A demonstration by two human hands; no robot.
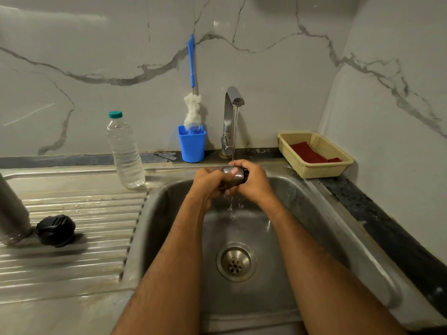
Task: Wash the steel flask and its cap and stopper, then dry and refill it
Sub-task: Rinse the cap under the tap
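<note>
Both my hands hold the steel cap [234, 176] under the running tap [232, 112], above the sink basin [302, 213]. My left hand [209, 183] grips its left side and my right hand [254, 181] wraps round its right side; water runs off below. The steel flask [12, 211] stands at the far left edge of the drainboard, cut off by the frame. Beside it lies the black stopper [55, 230].
A clear water bottle [124, 151] with a green lid stands on the drainboard [84, 250]. A blue cup [192, 146] holds a blue-handled bottle brush [192, 110]. At the right back corner sits a cream basket [338, 165] with a red cloth [309, 153].
</note>
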